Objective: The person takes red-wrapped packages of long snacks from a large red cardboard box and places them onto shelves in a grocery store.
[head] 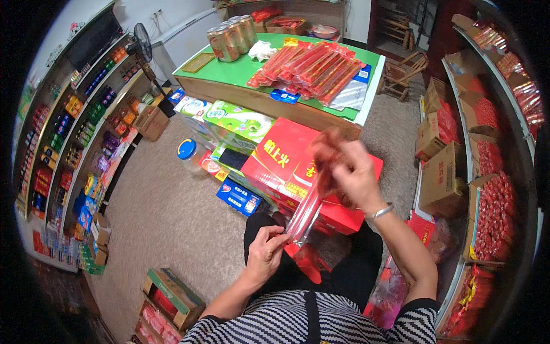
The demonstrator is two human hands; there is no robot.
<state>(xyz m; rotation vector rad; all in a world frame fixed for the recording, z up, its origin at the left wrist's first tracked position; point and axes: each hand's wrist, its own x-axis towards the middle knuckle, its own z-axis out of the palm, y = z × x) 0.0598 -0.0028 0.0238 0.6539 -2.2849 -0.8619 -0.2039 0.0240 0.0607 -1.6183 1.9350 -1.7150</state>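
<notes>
A long clear plastic sleeve (304, 217) with red contents slants between my hands, above my lap. My left hand (264, 253) pinches its lower end between thumb and fingers. My right hand (359, 174), blurred and wearing a silver bracelet (381, 210), grips dark red material (328, 148) at the upper end; what this is cannot be made out. Beneath my right hand stands a red carton (281, 146) with yellow printing. A red piece (310, 264) hangs below the sleeve, between my knees.
Red plastic-wrapped bundles (311, 66) and drink cans (232, 38) occupy a green-topped table (200, 79) ahead. Green-and-white cartons (238, 120), a dark phone (234, 158), a blue-lidded jar (189, 155) and a blue box (239, 197) lie left of the red carton. Stocked shelves (466, 142) flank the right.
</notes>
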